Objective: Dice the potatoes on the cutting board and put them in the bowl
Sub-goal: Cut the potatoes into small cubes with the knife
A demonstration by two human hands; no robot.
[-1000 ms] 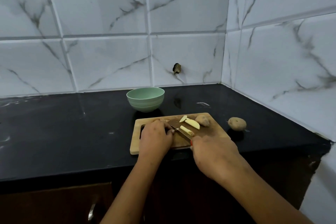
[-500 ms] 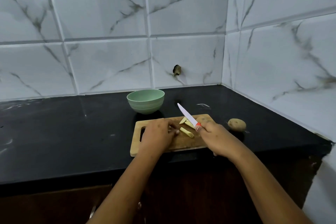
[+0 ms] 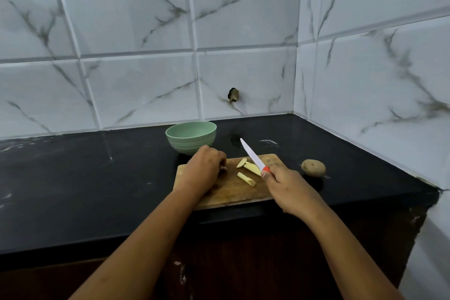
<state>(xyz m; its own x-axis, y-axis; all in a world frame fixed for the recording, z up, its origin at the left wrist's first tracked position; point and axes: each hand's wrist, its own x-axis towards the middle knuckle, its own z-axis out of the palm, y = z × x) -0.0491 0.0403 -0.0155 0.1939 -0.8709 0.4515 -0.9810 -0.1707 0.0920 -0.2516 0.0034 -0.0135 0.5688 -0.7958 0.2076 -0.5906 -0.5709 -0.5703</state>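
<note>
Your right hand [image 3: 287,185] grips the knife [image 3: 252,153], blade lifted to reposition. Your left hand [image 3: 201,173] curls on the cutting board [image 3: 233,192], contents unclear.

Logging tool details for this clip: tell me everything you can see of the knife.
The knife has a slim, pointed white blade and an orange-red collar at the handle. The rest of the handle is hidden in the right hand, which grips it. It slants above the wooden cutting board, tip up and leftward, away from the person.
</note>
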